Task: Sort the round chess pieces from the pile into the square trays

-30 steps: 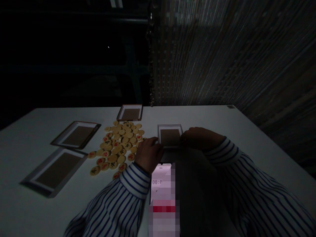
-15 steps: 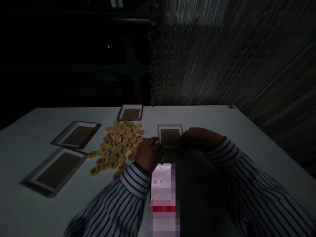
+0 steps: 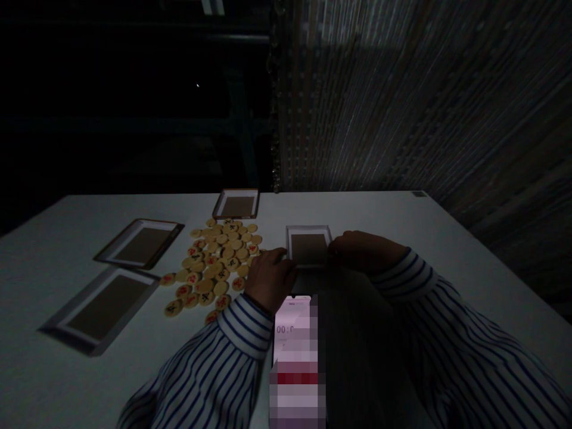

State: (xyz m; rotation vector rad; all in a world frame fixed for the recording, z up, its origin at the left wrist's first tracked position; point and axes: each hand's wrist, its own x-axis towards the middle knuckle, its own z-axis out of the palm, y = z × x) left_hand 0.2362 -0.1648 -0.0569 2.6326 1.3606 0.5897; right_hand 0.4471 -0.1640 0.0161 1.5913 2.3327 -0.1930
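Observation:
A small white-rimmed shallow box (image 3: 308, 230) with a brown bottom lies on the table in front of me. At its near left corner my left hand (image 3: 270, 279) is closed, fingers on the edge. My right hand (image 3: 357, 250) is closed at the box's right side; its fingertips are dark and partly hidden. Xiangqi pieces (image 3: 231, 252), round and wooden, lie in a loose pile just left of my left hand. Some show red or black characters, others are blank side up.
Three more shallow boxes rest around the pile: one at the back (image 3: 238, 206), one brown-rimmed at the left (image 3: 139, 243), one grey-white nearer me (image 3: 105, 310). A lit phone (image 3: 290, 319) showing a timer lies below my hands on the white table (image 3: 447, 280). A strand curtain (image 3: 366, 119) hangs behind.
Both hands stay at the small box with hardly any movement. The view shifts very slightly; the boxes and pieces keep their places.

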